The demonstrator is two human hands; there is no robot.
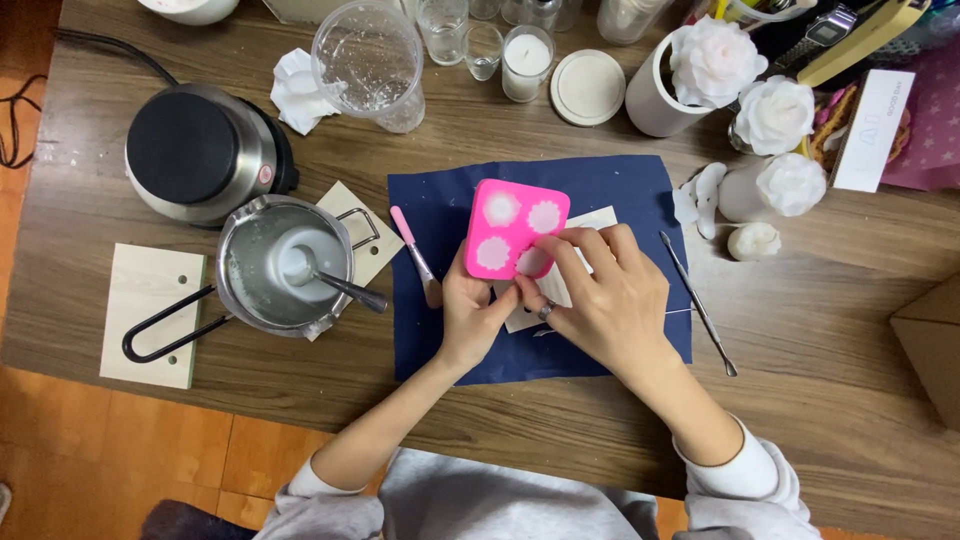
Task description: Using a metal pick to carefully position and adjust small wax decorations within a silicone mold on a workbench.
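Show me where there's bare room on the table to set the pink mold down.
Bare wood lies between the blue cloth and the cardboard box, right of the metal pick. More lies along the near edge below the pot. The back row is crowded around the cup, candle and wax flowers. Both hands hold the mold.

A home craft table, this: hot plate [195, 150], melting pot [283, 265], pink mould [513, 228], wax flowers [775, 115] crowd the wooden desk [800, 400], orange floor [120, 440] beneath.
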